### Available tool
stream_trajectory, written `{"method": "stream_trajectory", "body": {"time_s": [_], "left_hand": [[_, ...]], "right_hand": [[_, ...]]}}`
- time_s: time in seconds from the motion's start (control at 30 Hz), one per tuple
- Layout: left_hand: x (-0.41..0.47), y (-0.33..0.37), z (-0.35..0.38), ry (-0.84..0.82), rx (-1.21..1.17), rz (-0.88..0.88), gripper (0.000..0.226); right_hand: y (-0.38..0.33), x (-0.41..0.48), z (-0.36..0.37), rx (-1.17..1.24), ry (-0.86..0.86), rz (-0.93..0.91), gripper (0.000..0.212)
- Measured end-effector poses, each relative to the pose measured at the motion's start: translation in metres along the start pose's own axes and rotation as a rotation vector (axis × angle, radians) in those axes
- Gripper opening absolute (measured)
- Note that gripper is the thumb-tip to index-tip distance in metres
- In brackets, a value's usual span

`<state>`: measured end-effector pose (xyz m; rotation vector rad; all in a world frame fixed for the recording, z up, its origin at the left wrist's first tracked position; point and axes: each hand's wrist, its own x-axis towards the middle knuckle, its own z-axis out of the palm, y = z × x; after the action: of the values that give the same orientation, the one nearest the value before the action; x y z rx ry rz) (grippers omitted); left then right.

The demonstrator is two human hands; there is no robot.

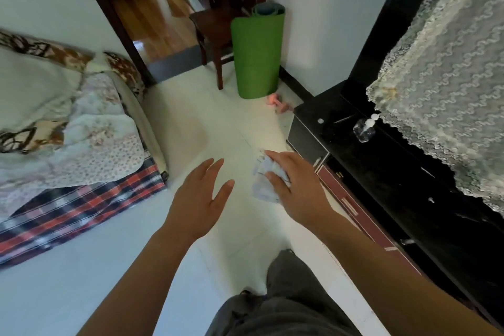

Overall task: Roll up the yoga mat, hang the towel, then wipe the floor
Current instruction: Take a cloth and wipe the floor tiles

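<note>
The green yoga mat (257,54) stands rolled up on end against the white wall, beside a dark wooden chair (215,27). My right hand (297,183) is closed on a crumpled pale blue-white cloth (266,180), held above the white tiled floor (218,131). To the left of the cloth, my left hand (201,196) hovers flat with its fingers spread and nothing in it. No hung towel is in view.
A bed (68,139) with floral and plaid covers fills the left. A black cabinet (381,166) with a pump bottle (364,129) and a lace cover (447,76) runs along the right. Pink dumbbells (275,102) lie by the mat. An open doorway (152,22) is behind.
</note>
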<state>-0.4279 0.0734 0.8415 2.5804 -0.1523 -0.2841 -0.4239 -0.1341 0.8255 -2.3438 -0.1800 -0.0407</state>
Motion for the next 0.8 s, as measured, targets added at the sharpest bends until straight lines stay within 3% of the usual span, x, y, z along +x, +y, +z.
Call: {"method": "stream_trajectory", "body": {"time_s": [0.2, 0.47, 0.63, 0.8], "left_hand": [[0.087, -0.023, -0.022, -0.020, 0.001, -0.010, 0.064], [0.269, -0.036, -0.065, -0.034, 0.060, 0.006, 0.068], [0.365, -0.039, -0.101, -0.011, 0.126, 0.003, 0.084], [0.423, -0.045, -0.116, -0.049, 0.102, -0.061, 0.061]], "right_hand": [[0.009, 0.092, 0.015, 0.027, 0.016, 0.021, 0.045], [0.055, 0.273, 0.024, 0.040, 0.018, 0.069, 0.036], [0.070, 0.378, 0.014, 0.010, -0.005, 0.033, 0.036], [0.067, 0.450, 0.011, -0.011, 0.022, -0.033, 0.033]]}}
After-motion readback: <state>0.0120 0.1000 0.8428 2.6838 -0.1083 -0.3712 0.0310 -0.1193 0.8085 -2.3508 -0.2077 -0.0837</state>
